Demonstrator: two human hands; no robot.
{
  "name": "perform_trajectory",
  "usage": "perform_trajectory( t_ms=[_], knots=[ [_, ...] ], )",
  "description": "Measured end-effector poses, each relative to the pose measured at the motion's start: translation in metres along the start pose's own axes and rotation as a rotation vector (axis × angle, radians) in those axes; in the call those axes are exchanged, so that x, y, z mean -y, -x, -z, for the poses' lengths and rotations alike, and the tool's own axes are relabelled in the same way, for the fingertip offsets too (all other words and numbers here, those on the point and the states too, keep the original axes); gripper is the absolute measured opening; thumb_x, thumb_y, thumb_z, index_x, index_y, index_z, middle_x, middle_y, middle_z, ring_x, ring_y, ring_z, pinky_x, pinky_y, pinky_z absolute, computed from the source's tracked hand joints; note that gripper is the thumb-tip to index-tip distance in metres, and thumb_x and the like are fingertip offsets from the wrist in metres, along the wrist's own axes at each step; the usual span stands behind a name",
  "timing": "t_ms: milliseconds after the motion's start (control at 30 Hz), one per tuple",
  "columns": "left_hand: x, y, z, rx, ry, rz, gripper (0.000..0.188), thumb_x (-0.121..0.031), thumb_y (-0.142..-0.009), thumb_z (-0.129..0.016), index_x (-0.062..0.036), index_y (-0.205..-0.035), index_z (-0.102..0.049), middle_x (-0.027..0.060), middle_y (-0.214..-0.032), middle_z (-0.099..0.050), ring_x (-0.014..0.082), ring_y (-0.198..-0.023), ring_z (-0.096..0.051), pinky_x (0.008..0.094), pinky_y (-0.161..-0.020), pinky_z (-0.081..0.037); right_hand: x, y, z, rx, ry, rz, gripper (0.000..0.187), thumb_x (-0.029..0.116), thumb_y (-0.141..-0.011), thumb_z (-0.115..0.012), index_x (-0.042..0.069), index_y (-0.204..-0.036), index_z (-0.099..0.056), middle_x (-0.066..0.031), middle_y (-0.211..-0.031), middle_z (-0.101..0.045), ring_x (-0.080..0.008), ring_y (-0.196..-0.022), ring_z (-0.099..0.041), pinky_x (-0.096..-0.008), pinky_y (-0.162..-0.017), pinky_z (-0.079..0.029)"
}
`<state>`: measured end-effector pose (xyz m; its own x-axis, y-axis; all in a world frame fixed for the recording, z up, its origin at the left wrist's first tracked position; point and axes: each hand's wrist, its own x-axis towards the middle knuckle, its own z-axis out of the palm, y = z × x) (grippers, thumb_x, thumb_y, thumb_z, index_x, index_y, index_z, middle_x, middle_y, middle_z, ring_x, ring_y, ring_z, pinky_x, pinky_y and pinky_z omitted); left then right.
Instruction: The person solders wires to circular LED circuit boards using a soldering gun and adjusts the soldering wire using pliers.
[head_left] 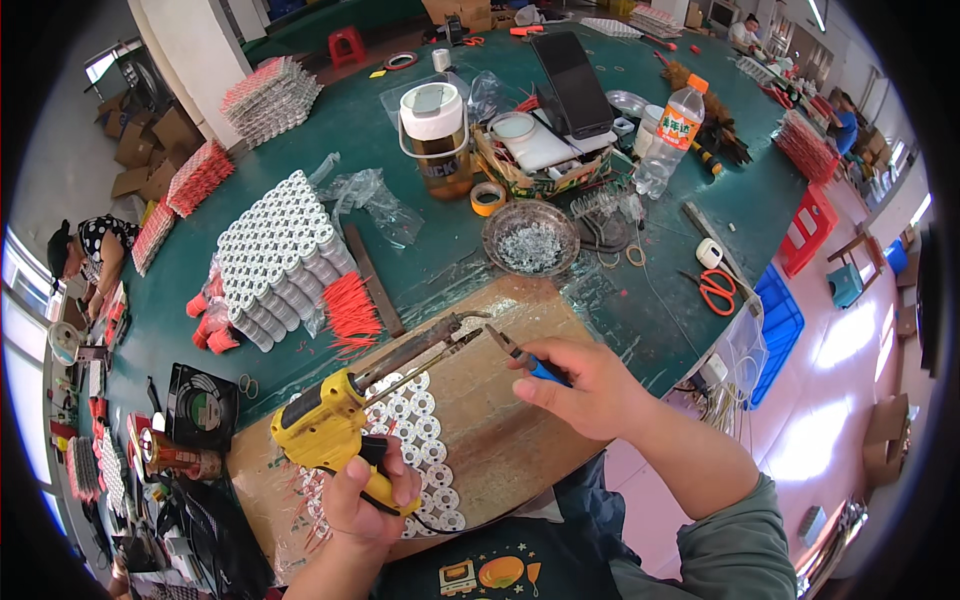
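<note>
One yellow soldering gun [318, 422] extends forward from the left grip [368, 500].

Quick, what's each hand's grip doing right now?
Left hand: closed, holding the yellow soldering gun by its handle.
Right hand: closed, holding the blue-handled pliers.

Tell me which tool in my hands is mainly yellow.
The yellow, gun-shaped tool in your left hand; the pliers-like metal tool in your right hand has blue handles instead.

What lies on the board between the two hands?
Head view: white ring-shaped discs nearest the left hand, then bare brown board toward the right hand.
</note>
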<state>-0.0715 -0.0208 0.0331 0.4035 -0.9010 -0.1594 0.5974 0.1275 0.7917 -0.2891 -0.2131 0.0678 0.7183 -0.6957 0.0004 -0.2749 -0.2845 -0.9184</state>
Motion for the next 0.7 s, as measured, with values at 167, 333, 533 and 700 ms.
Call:
perform_trajectory(
  t_ms=[167, 333, 533, 700],
  knots=[
    [-0.003, -0.001, -0.004, -0.023, 0.045, 0.008, 0.047, -0.041, -0.084, -0.069, 0.0005, -0.106, -0.061, 0.0073, -0.083, -0.061, 0.0180, -0.050, -0.053, 0.0339, -0.050, -0.042, -0.011, -0.002, -0.001, 0.029, -0.181, -0.067, 0.039, 0.034, -0.093, -0.070, 0.003, -0.117, -0.065, -0.0046, -0.088, -0.065, -0.0107, -0.080, -0.059, -0.0272, -0.074, -0.048],
    [-0.005, 0.000, 0.002, -0.072, -0.019, -0.009, 0.048, -0.048, -0.089, -0.064, -0.0023, -0.103, -0.060, 0.0063, -0.078, -0.060, 0.0157, -0.048, -0.048, 0.0326, -0.049, -0.041, -0.025, -0.007, 0.007, -0.101, -0.351, -0.206, 0.030, 0.025, -0.095, -0.069, 0.003, -0.115, -0.066, 0.0050, -0.084, -0.058, -0.0031, -0.075, -0.049, -0.0222, -0.066, -0.042],
    [-0.011, -0.001, 0.003, -0.089, -0.024, -0.028, 0.047, -0.048, -0.089, -0.065, -0.0023, -0.101, -0.061, 0.0065, -0.077, -0.060, 0.0160, -0.047, -0.048, 0.0321, -0.049, -0.041, -0.030, -0.010, 0.031, -0.143, -0.346, -0.204, 0.030, 0.026, -0.094, -0.070, 0.003, -0.113, -0.067, 0.0047, -0.085, -0.057, -0.0025, -0.077, -0.048, -0.0218, -0.067, -0.042],
    [-0.010, -0.003, -0.004, -0.120, -0.068, -0.055, 0.045, -0.045, -0.089, -0.064, -0.0013, -0.101, -0.061, 0.0064, -0.079, -0.059, 0.0165, -0.049, -0.050, 0.0320, -0.048, -0.041, -0.043, -0.026, 0.050, -0.403, 0.318, -0.112, 0.041, 0.035, -0.088, -0.071, 0.006, -0.117, -0.066, -0.0104, -0.091, -0.066, -0.0223, -0.080, -0.064, -0.0325, -0.071, -0.049]
  ],
)
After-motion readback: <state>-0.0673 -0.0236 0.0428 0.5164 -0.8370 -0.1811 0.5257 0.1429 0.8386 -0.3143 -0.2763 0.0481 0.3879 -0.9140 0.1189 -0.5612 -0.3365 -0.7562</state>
